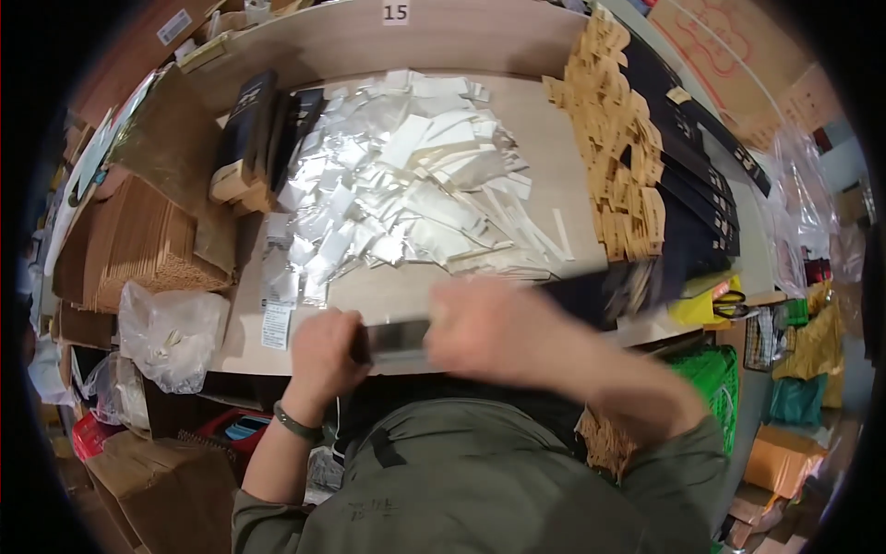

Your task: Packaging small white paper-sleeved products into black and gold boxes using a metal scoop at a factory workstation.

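At the table's front edge, both fists grip a dark, long, narrow flat box [398,338]; a greyish stretch of it shows between them. My left hand [325,351], with a bracelet on its wrist, is closed round its left end. My right hand [487,325], smeared by motion, is closed over it further right. A dark length [591,291] with a blurred end runs out beyond my right hand; whether it belongs to the same box I cannot tell. Just beyond my hands lies a wide heap of small clear bags and white strips [406,185].
Dark boxes with tan flap ends [637,198] are stacked at right; similar boxes [245,129] stand at back left. An open carton [157,240] holds brown sheets. A crumpled plastic bag [173,337] hangs at the left edge, scissors [729,305] by a yellow item at right.
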Tool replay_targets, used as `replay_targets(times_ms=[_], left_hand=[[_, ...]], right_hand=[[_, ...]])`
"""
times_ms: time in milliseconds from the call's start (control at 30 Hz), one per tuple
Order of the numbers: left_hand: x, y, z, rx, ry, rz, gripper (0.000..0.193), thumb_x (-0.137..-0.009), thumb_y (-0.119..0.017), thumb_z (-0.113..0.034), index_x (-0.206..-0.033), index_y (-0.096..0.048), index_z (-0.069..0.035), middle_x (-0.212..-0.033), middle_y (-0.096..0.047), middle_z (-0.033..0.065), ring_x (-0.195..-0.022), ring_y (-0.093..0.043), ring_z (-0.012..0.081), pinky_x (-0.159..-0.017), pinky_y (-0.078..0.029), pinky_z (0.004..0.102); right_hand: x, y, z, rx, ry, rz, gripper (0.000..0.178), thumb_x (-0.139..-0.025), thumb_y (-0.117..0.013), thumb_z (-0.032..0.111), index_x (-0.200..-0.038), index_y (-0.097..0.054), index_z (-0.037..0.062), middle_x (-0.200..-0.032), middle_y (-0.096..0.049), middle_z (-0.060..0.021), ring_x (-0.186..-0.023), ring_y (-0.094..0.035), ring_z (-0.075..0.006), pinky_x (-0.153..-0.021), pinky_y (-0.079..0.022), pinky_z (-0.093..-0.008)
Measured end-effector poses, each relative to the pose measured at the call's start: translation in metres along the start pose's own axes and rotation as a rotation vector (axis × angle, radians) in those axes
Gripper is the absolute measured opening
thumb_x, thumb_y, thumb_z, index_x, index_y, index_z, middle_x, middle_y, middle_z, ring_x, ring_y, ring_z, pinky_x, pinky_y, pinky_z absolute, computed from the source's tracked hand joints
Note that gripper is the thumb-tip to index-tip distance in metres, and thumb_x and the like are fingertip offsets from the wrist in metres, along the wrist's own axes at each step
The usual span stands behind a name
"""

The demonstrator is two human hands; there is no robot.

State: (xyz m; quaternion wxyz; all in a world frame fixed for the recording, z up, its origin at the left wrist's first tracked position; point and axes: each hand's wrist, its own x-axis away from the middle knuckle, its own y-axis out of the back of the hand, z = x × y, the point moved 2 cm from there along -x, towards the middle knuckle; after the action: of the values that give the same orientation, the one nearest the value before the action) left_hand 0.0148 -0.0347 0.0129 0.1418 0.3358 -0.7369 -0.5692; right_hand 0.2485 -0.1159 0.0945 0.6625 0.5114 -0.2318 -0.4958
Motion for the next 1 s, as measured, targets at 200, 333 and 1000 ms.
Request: replay_targets(times_ms=[200, 333, 1000], left_hand=[[0.016, -0.007, -0.007, 0.678, 0.455, 0.236, 0.038, -0.076, -0.078, -0.023, -0.098, -0.057, -0.001, -0.075, -0.059, 0.0112, -0.072, -0.059, 0.0215, -0.07, -0.049, 0.0355], [0.008, -0.041, -0.057, 0.949, 0.069, 0.326, 0.058, -0.078, -0.08, -0.025, -0.124, -0.055, 0.001, -0.132, -0.053, 0.0226, -0.117, -0.057, 0.0318, -0.099, -0.046, 0.0367], [0.023, 0.01, -0.001, 0.161, 0.118, 0.331, 0.081, -0.061, -0.089, -0.024, -0.132, -0.053, -0.009, -0.098, -0.06, 0.0117, -0.086, -0.062, 0.0332, -0.074, -0.051, 0.0397]], right_hand=[[0.042, 0.13, -0.13, 0.383, -0.251, -0.354, 0.021, -0.077, -0.078, 0.019, -0.074, -0.062, 0.0067, -0.104, -0.064, -0.0117, -0.097, -0.063, -0.0322, -0.086, -0.05, -0.0418], [0.071, -0.029, -0.06, -0.024, -0.027, 0.332, 0.042, -0.076, -0.08, 0.031, -0.107, -0.065, 0.0071, -0.122, -0.06, -0.0169, -0.128, -0.051, -0.0343, -0.105, -0.042, -0.0464], [0.02, -0.114, -0.022, -0.305, -0.705, -0.021, 0.02, -0.079, -0.061, 0.024, -0.075, -0.063, 0.0037, -0.073, -0.066, -0.021, -0.071, -0.066, -0.0402, -0.065, -0.053, -0.0514]])
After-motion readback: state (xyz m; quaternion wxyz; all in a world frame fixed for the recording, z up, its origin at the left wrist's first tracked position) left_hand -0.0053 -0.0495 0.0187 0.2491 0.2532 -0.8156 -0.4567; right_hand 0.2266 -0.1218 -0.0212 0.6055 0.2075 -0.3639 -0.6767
